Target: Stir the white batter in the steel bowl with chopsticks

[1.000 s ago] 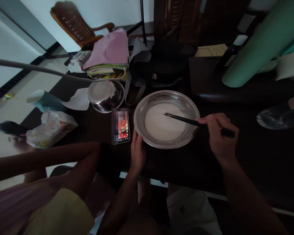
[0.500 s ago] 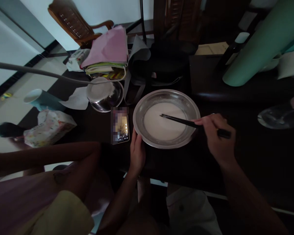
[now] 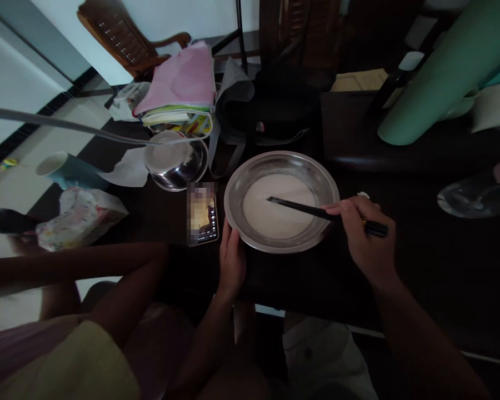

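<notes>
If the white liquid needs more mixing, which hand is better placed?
Likely the right hand: it already holds the chopsticks, their tips at the white liquid. The left hand is at the bowl's near-left side, without chopsticks.

left hand (image 3: 233, 261), right hand (image 3: 369, 239): bare | shorts (image 3: 331, 350): pale, dark round mark (image 3: 308, 353)

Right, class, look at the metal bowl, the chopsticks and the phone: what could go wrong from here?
Splashing: the phone lies lit and face up right beside the metal bowl, so any white mixture flicked over the rim might land on it.

Slipping: the left grip touches the bowl only at its near left side, so a hard push by the chopsticks in the right grip could perhaps shift it.
</notes>
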Action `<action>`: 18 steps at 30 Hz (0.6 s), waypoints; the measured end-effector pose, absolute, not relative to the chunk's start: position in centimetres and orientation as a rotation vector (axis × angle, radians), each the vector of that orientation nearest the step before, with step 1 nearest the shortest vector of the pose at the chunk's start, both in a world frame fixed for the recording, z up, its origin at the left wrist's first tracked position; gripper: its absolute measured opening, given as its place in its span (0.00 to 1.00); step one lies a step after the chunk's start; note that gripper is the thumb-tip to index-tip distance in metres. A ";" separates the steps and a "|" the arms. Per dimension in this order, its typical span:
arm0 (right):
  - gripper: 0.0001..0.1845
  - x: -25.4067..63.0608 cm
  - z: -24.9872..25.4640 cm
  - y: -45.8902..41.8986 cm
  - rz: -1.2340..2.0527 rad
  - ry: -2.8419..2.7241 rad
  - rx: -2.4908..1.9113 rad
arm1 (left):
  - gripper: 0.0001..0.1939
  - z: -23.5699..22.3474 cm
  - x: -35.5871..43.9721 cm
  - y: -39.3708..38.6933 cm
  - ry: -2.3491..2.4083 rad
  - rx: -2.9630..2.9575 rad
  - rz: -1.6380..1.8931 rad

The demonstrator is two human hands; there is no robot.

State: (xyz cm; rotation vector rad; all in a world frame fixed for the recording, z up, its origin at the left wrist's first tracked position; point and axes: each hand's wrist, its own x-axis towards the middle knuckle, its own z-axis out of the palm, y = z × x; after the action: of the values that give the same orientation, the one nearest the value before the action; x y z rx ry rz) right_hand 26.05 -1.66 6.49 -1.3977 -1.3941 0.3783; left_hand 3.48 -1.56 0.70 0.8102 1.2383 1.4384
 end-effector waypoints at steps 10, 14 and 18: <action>0.19 26.4 6.5 -1.7 0.465 -1.209 -1.313 | 0.28 0.1 3.2 -1.8 1.234 0.857 1.426; 0.15 26.2 6.8 -1.7 0.460 -1.410 -1.401 | 0.29 0.6 3.3 -1.7 1.275 0.888 1.411; 0.17 27.0 6.7 -1.5 0.224 -1.275 -1.446 | 0.27 0.6 3.3 -1.7 1.277 0.901 1.414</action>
State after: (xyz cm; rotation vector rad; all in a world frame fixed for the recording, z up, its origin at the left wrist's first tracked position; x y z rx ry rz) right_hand 26.95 -1.52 6.72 -1.4458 -1.2745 0.2244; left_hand 3.25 -1.67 0.64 0.9015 1.2767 1.4139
